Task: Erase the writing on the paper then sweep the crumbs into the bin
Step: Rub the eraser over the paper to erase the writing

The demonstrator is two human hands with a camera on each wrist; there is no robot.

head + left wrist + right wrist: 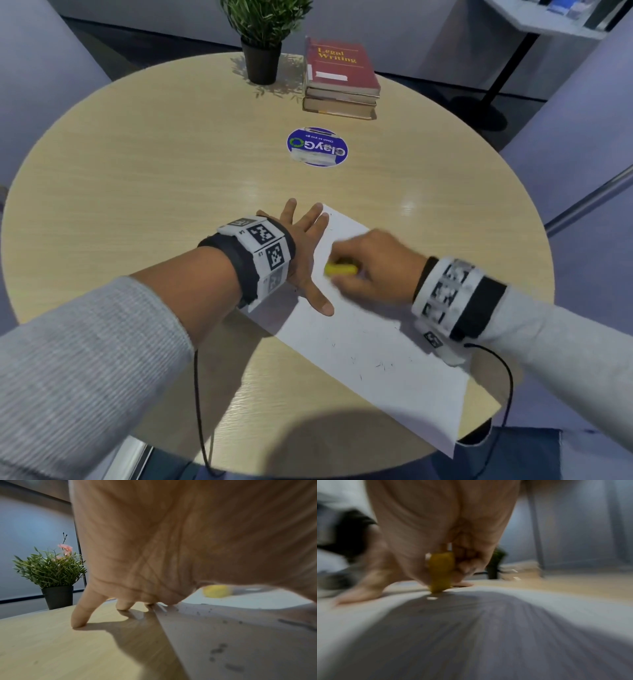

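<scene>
A white sheet of paper [370, 346] lies slanted on the round wooden table [154, 178]. My left hand [305, 246] lies flat with spread fingers on the sheet's far left edge, thumb on the paper, little finger [80, 615] on the wood. My right hand [373, 267] grips a yellow eraser [340, 269] and presses its tip on the paper; the hand is blurred. The eraser [440, 573] stands upright on the sheet [488, 635]. Dark crumbs [383, 365] speckle the paper's near half, and crumbs [217, 650] lie by my left palm. No bin is in view.
A potted plant [262, 44] and a stack of books [339, 82] with a red one on top stand at the table's far side. A round blue sticker [317, 147] is at the centre. A cable [200, 411] hangs off the near edge. The same plant [54, 577] shows beyond my left hand.
</scene>
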